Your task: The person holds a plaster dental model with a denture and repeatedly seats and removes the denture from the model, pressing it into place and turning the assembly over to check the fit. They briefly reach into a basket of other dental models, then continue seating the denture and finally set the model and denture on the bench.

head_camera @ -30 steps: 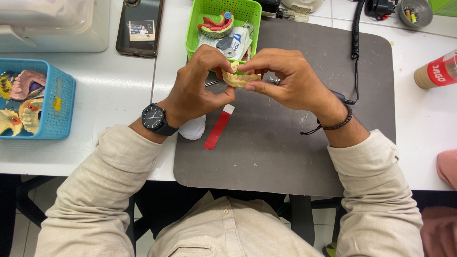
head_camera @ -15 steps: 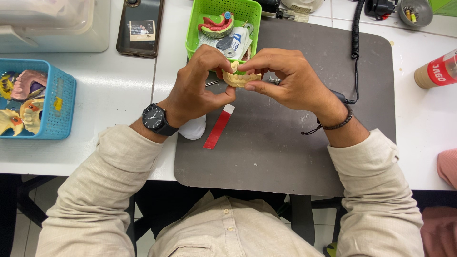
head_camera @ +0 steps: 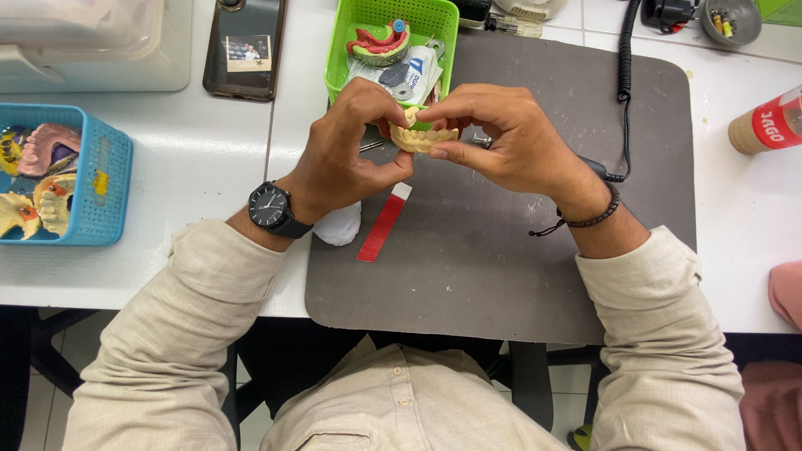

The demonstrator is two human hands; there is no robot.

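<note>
Both hands pinching one cream dental cast [head_camera: 423,136] above the grey mat [head_camera: 501,267]. Left hand [head_camera: 351,150] closed on cast's left end, right hand [head_camera: 501,138] closed on its right end, fingertips above, thumbs below. Cast's long axis left-right, teeth row facing up; neither hand clearly nearer. Just beyond cast: green basket [head_camera: 351,50] with red-and-green model [head_camera: 380,42] inside. Just below-left of cast: red strip [head_camera: 383,224], white wad [head_camera: 338,225]. Far left of cast: blue basket [head_camera: 113,188], phone [head_camera: 245,46]. Far right: coiled cable [head_camera: 624,58].
</note>
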